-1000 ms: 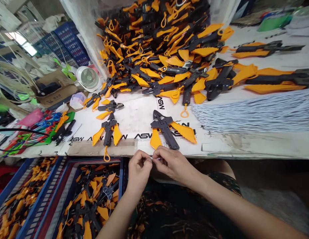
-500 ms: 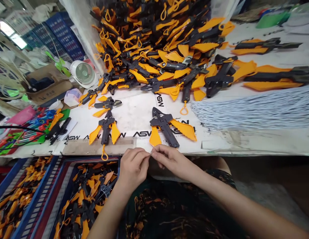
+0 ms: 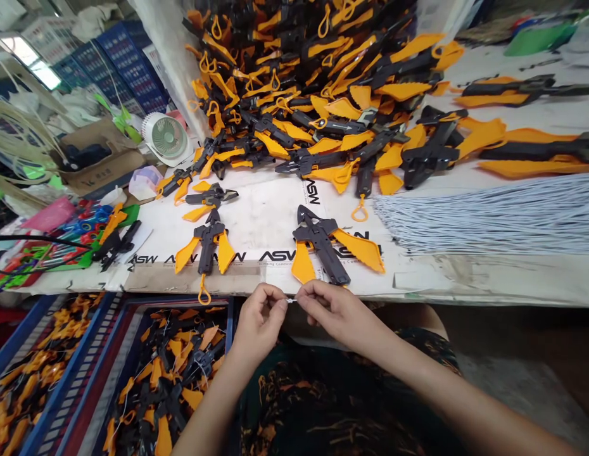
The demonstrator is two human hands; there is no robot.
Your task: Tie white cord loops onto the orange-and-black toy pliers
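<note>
The person's hands [image 3: 337,311] and forearms [image 3: 470,399] are bare, and a dark garment [image 3: 323,405] shows thin orange-brown streaks.

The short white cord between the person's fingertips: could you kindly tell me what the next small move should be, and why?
Probably lower the short white cord onto the nearest black-and-orange plastic piece, because the left hand and right hand pinch that cord between them, and that piece lies just beyond them.

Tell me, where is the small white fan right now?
In the head view, the small white fan sits at upper left, between an open cardboard box and the big heap of orange-and-black plastic pieces.
</note>
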